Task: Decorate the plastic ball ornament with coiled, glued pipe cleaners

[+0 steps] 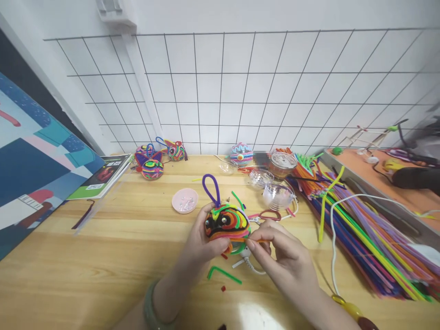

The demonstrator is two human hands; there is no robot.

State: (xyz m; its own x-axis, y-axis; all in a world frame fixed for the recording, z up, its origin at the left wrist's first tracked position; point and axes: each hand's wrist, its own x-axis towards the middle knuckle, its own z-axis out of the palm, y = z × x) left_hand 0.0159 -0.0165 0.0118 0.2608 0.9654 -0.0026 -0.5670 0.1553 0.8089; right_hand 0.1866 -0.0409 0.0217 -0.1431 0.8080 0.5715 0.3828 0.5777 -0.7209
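A round ornament (228, 224) covered in colourful pipe cleaners, with a purple loop (211, 189) on top and shiny eyes, is held above the table. My left hand (206, 238) wraps around its left side, thumb across the front. With thumb and forefinger, my right hand (282, 252) pinches an orange pipe cleaner (263, 240) at the ornament's right side. Part of the ornament's lower face shows clear, uncovered plastic. Below it on the table lie a bent green pipe cleaner (225, 274) and a small red scrap (223, 288).
A pink dish (184, 200) holds small shiny pieces. Behind my right hand are scissors (270, 215) and clear plastic half-spheres (278, 195). Bundled pipe cleaners (371, 233) and a white cable (332, 247) lie to the right. Finished-looking ornaments (152, 168) stand near the wall grid.
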